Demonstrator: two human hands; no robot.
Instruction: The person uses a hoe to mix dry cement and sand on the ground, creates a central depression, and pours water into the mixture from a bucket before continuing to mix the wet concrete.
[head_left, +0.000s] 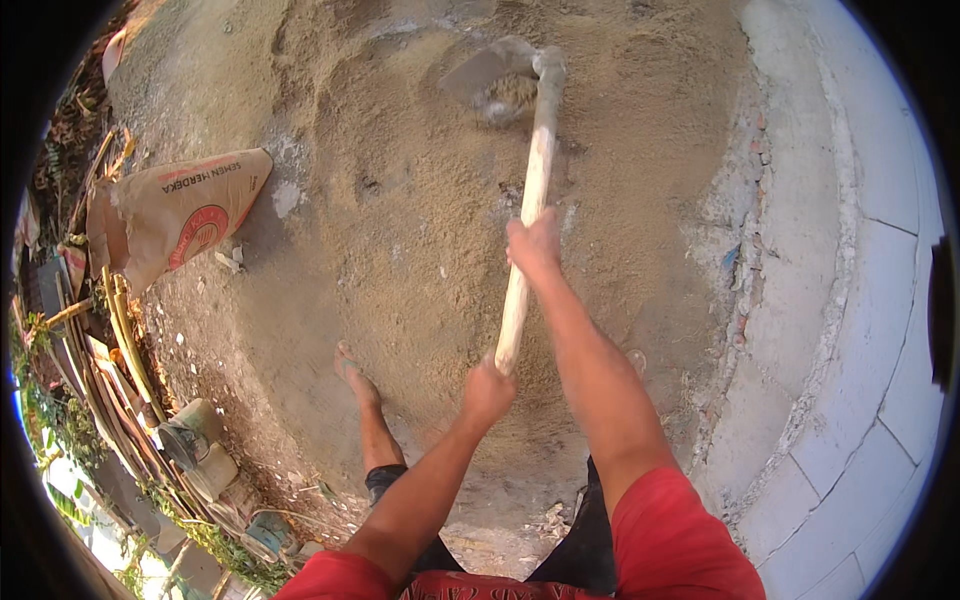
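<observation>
Both of my hands grip the pale wooden handle of a hoe (538,165). My left hand (489,392) is wrapped round the near end of the handle. Farther up, about mid-handle, my right hand (534,243) is closed round it. The handle runs away from me and leans slightly right. At its far end the broad grey hoe blade (478,76) points left, with some sandy mix (512,92) against it. Under the blade spreads a wide bed of brown sand (420,200) with pale grey powder patches. Where the blade's edge meets the sand is hard to make out.
An opened brown paper cement sack (180,215) lies at the left. Bamboo poles and boards (120,340) are piled along the left edge, near a dusty container (205,450). A grey block wall (850,400) with a rough concrete ledge (780,300) borders the right. My bare foot (350,365) stands on the sand.
</observation>
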